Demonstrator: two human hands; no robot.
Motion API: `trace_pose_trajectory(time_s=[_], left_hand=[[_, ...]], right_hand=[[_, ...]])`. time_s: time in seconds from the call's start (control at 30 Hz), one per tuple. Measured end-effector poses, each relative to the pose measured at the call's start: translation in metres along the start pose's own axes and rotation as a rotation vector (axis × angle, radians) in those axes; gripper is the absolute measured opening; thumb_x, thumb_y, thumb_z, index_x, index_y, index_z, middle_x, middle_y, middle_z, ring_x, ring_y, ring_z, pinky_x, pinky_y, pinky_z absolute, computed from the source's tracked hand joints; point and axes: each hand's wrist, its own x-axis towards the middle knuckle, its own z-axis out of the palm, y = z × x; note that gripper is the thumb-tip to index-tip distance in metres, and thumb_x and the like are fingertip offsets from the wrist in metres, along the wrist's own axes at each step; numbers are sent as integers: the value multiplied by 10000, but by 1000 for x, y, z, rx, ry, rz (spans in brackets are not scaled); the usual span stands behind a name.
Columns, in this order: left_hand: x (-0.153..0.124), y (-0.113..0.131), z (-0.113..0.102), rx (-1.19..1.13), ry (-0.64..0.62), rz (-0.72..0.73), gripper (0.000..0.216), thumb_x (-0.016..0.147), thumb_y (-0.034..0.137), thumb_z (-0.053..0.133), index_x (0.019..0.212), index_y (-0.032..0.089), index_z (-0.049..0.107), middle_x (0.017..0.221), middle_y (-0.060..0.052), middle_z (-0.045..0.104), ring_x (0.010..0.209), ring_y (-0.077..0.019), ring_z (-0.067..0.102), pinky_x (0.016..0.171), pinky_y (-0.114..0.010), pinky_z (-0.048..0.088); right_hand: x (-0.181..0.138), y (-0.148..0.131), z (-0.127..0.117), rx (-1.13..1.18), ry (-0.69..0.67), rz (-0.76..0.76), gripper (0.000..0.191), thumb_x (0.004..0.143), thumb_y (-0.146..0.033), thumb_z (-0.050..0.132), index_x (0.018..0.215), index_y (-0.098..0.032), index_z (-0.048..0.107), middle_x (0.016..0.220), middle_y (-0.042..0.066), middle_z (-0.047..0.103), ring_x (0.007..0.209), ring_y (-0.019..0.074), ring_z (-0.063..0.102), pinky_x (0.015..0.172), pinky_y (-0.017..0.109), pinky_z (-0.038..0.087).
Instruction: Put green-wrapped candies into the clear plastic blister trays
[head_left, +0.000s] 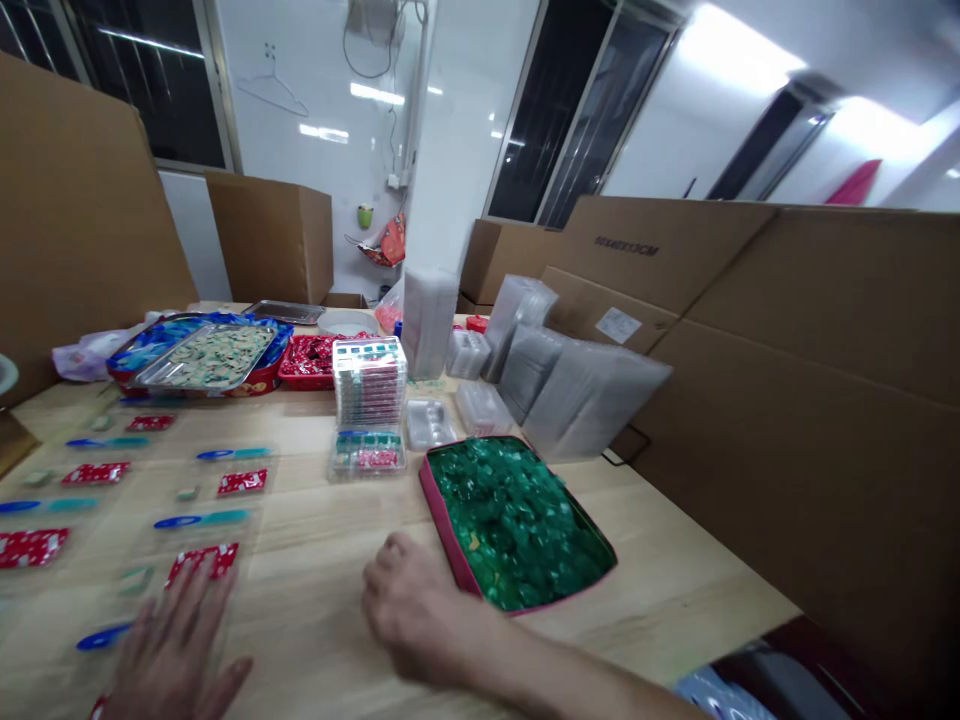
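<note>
My left hand (176, 655) lies flat with fingers spread on the wooden table (315, 590), its fingertips on a clear tray holding a red packet (202, 562). My right hand (416, 605) rests on the table with fingers curled under, just left of a pink tray of green wrapped pieces (517, 525); I cannot make out anything in it. Rows of clear trays with red packets (241, 482) and blue utensils (201, 520) lie in front of my left hand.
A stack of filled clear boxes (369, 385) stands mid-table. Behind it sit a metal tray of pale pieces (210, 357), a red tray of packets (309, 360) and bundles of empty clear trays (585, 395). Cardboard boxes (787, 400) wall the right and left sides.
</note>
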Motion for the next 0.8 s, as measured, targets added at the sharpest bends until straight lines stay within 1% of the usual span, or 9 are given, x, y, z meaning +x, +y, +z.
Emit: trace_pose_trajectory(time_s=[0.1, 0.17, 0.2, 0.27, 0.37, 0.43, 0.5, 0.67, 0.8], left_hand=[[12, 45, 10, -11, -32, 190, 759, 822, 384, 441, 1477, 178, 117, 1448, -153, 386, 1337, -313, 333, 975, -461, 382], [16, 73, 23, -18, 107, 268, 697, 845, 396, 378, 1462, 128, 195, 1376, -163, 484, 1337, -298, 332, 995, -441, 353], [18, 85, 30, -26, 168, 303, 703, 849, 446, 363, 1451, 108, 229, 1343, -169, 517, 1337, -301, 327, 1019, -443, 323], [23, 103, 42, -22, 216, 362, 740, 830, 555, 370, 1406, 91, 341, 1290, -176, 563, 1345, -313, 303, 1084, -460, 222], [32, 119, 50, 46, 202, 421, 560, 819, 491, 490, 1276, 171, 530, 1214, -117, 629, 1345, -304, 305, 1134, -474, 78], [37, 123, 53, 94, 189, 456, 422, 824, 375, 536, 1215, 224, 583, 1191, -76, 648, 1341, -281, 323, 1146, -472, 54], [40, 125, 57, 121, 207, 483, 371, 836, 336, 530, 1188, 246, 600, 1181, -64, 654, 1343, -272, 327, 1152, -477, 62], [33, 122, 75, 157, 249, 488, 307, 845, 325, 529, 1129, 272, 634, 1172, -56, 660, 1359, -289, 299, 1157, -504, 82], [24, 123, 84, 143, 248, 446, 310, 840, 292, 542, 1138, 287, 626, 1208, -37, 645, 1363, -267, 290, 1162, -484, 109]], right_hand=[[-1, -46, 27, 56, -3, -36, 151, 744, -180, 563, 638, -251, 645, 725, 40, 688, 640, 180, 537, 680, 369, 396], [0, -36, 24, 125, -29, -59, 157, 755, -233, 561, 625, -263, 643, 732, 4, 710, 624, 157, 562, 627, 331, 395], [0, -20, 15, 154, -22, -49, 158, 775, -295, 536, 681, -270, 660, 776, 0, 721, 666, 158, 588, 643, 325, 404], [3, 31, -9, 214, -95, 172, 139, 794, -303, 551, 768, -262, 681, 854, -9, 724, 776, 139, 622, 701, 254, 433], [15, 124, -33, 135, -125, 392, 230, 849, -147, 467, 941, -145, 677, 1002, 96, 695, 921, 183, 622, 759, 258, 441], [27, 175, -30, 95, -219, 481, 217, 850, -114, 487, 966, -92, 670, 999, 134, 685, 951, 225, 622, 783, 288, 452], [38, 210, -16, 87, -334, 509, 158, 841, -141, 563, 948, -87, 666, 960, 118, 682, 911, 227, 634, 771, 302, 478], [55, 238, 22, 81, -517, 490, 289, 893, -329, 559, 1115, -145, 573, 1111, 63, 597, 943, 201, 606, 794, 378, 524], [56, 239, 31, 65, -515, 454, 224, 881, -257, 573, 1055, -122, 616, 1077, 93, 631, 946, 200, 613, 813, 361, 508]])
